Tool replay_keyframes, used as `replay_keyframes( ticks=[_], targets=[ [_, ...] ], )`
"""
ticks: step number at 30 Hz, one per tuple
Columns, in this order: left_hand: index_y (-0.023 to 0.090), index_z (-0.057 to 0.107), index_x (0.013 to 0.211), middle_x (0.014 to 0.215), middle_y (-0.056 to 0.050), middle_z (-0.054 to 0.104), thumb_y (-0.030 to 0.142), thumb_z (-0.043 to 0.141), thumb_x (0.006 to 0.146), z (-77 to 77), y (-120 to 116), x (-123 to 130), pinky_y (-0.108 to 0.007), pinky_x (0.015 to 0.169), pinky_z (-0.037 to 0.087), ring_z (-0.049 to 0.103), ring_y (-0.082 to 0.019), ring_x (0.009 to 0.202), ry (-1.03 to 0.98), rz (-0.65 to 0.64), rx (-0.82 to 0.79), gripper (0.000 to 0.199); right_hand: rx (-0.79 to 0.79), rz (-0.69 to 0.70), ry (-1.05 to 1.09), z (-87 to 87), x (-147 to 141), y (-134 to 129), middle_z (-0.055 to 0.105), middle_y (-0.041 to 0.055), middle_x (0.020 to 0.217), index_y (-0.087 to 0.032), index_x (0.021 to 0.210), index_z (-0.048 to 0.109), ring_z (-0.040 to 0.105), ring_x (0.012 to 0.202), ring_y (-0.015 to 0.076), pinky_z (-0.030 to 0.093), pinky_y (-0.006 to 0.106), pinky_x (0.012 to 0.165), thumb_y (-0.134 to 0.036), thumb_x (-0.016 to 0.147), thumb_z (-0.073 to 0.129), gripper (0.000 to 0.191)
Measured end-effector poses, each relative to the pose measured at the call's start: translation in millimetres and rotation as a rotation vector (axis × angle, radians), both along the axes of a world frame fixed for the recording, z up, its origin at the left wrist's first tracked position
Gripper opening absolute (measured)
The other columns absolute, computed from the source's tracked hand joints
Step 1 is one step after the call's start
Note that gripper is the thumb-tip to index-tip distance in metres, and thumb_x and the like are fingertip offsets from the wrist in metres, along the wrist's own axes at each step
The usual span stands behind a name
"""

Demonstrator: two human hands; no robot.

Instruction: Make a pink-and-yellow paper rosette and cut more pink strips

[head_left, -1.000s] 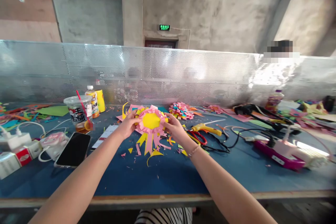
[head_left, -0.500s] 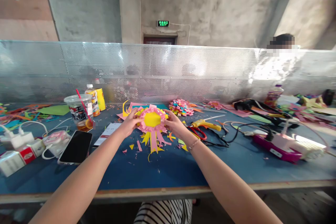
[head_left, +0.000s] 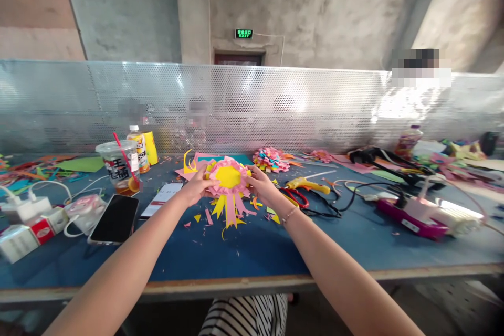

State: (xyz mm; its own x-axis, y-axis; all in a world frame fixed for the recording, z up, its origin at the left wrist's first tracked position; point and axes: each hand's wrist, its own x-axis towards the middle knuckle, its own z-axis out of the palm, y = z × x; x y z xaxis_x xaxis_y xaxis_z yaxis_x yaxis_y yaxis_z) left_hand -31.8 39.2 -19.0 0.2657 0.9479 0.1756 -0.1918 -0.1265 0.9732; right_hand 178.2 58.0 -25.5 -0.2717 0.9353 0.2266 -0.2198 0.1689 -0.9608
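Note:
A pink and yellow paper rosette (head_left: 228,176) with a round yellow centre is held above the blue table (head_left: 236,265). My left hand (head_left: 197,188) grips its left edge, and my right hand (head_left: 260,184) grips the right edge. Pink and yellow paper strips (head_left: 231,210) hang from its lower side. Small pink and yellow scraps (head_left: 208,217) lie around it. Behind and to the right sits a pink, blue and orange paper flower (head_left: 271,160). The yellow-handled tool (head_left: 308,185), perhaps a glue gun, lies right of my right hand.
On the left stand a plastic cup (head_left: 119,168) and a bottle (head_left: 137,147), near a black-screened phone (head_left: 115,219) and white chargers (head_left: 33,209). Red-handled pliers (head_left: 297,198), cables and a purple power strip (head_left: 411,219) lie right. A perforated metal screen (head_left: 252,110) rises behind.
The view has shifted very slightly. Both hands still hold the rosette in nearly the same place, with its yellow centre tilted a little differently.

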Motion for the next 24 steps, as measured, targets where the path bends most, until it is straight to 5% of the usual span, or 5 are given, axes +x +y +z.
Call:
replay_keyframes(
  ticks=[8,14,20,24],
  targets=[
    [0.026,0.047,0.103,0.062,0.004,0.057,0.008,0.061,0.059,-6.5,9.9,-1.9,-0.029,0.049,0.053,0.055,-0.010,0.045,-0.088,-0.016,-0.222,0.050,-0.042,0.006,-0.080,-2.6,3.7,6.6,0.060,0.0013,0.085,-0.023,0.099,0.053,0.059,0.066,0.0106,0.052,0.021,0.053,-0.028,0.066,0.068,0.036],
    [0.021,0.051,0.088,0.058,0.004,0.056,0.006,0.058,0.058,-6.1,20.4,-9.0,-0.024,0.047,0.051,0.055,-0.010,0.046,-0.204,0.125,-0.274,0.035,-0.033,-0.051,-0.104,-2.3,5.8,11.4,0.061,0.0021,0.079,-0.020,0.095,0.053,0.058,0.060,0.0100,0.052,0.026,0.057,-0.026,0.069,0.064,0.028],
    [0.020,0.050,0.083,0.066,0.002,0.059,0.010,0.055,0.064,-4.4,33.4,-21.1,-0.021,0.048,0.050,0.058,-0.010,0.051,-0.469,0.433,-0.143,0.022,0.384,-0.388,-0.654,-10.4,17.0,26.6,0.061,0.0052,0.082,-0.019,0.091,0.060,0.059,0.077,0.0173,0.046,0.034,0.075,-0.015,0.067,0.057,0.024],
    [0.017,0.050,0.077,0.059,0.001,0.057,0.010,0.058,0.064,-8.4,36.9,-20.8,-0.020,0.044,0.049,0.055,-0.008,0.045,-0.459,0.421,-0.253,0.017,0.492,-0.360,-0.845,-18.8,20.7,32.5,0.062,0.0065,0.086,-0.018,0.082,0.064,0.056,0.080,0.0173,0.045,0.031,0.076,-0.009,0.062,0.057,0.023]
  ],
)
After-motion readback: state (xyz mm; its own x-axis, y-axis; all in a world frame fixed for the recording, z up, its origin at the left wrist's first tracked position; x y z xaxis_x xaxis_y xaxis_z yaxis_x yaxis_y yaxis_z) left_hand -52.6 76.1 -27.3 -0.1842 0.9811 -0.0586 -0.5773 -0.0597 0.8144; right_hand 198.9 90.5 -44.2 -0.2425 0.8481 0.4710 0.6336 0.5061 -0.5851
